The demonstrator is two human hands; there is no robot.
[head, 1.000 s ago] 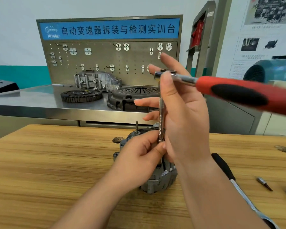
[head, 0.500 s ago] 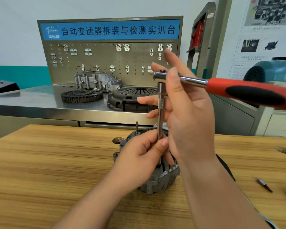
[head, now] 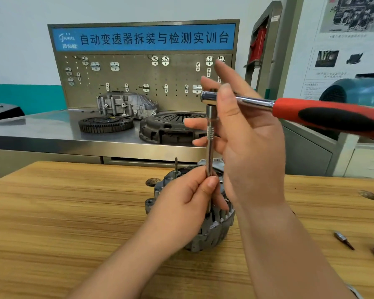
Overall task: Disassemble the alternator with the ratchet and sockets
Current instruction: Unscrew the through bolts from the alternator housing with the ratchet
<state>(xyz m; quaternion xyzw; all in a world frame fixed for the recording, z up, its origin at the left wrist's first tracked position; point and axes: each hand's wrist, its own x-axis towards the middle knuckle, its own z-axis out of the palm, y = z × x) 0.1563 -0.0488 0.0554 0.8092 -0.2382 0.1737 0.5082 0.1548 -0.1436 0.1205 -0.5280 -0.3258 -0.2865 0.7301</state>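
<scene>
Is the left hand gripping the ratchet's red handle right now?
No, the left hand pinches the extension bar just above the alternator; the red handle sticks out free to the right.

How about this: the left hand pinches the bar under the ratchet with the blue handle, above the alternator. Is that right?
Not quite: the head view shows the handle of the ratchet is red and black, not blue. The rest holds: the left hand pinches the extension bar under it, above the alternator.
</scene>
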